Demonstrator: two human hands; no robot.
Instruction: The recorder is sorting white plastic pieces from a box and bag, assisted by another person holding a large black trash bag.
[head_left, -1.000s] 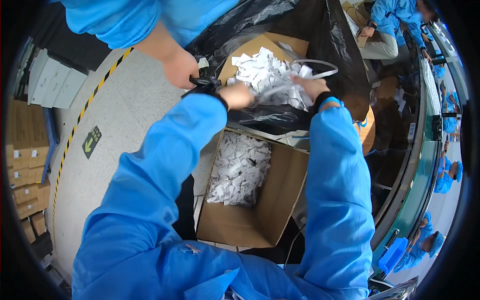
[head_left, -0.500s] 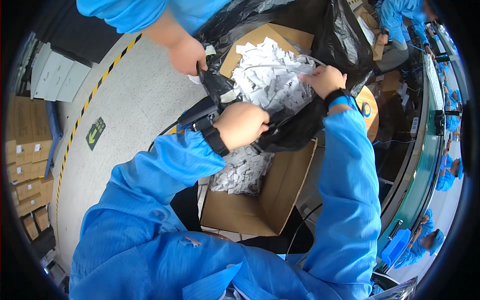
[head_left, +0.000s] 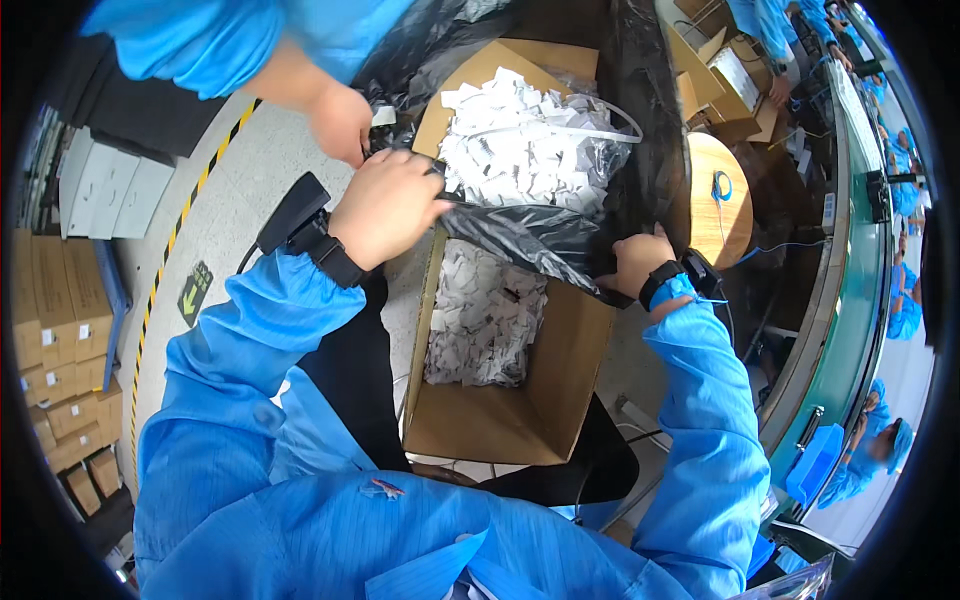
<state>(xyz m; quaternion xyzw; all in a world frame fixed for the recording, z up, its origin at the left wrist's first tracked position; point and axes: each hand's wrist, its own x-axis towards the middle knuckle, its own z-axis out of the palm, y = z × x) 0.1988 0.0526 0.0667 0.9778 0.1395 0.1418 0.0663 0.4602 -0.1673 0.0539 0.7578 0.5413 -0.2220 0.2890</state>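
Observation:
Between my two hands stretches the near edge of a black plastic bag [head_left: 535, 232]. My left hand [head_left: 388, 208] is closed on it at the left, beside a co-worker's hand [head_left: 342, 122] that also holds the bag. At the right my right hand [head_left: 642, 262] pinches the edge, fingers partly hidden. Inside the bag, beyond the edge, a heap of small white paper pieces [head_left: 530, 140] lies in a cardboard box [head_left: 460, 85], with a pale looped strip on top. Nearer me, an open cardboard box [head_left: 490, 425] holds more white pieces [head_left: 480, 320].
A round wooden stool [head_left: 712, 225] with a blue coil on it stands at the right, before a long green workbench [head_left: 835, 370]. Stacked cartons [head_left: 70, 300] line the left side. Yellow-black tape [head_left: 170, 260] marks the floor. More people sit along the bench.
My left hand has moved left and away from me, toward the co-worker's hand. My right hand has left the white pieces and come nearer, onto the bag's edge, which is now spread wider.

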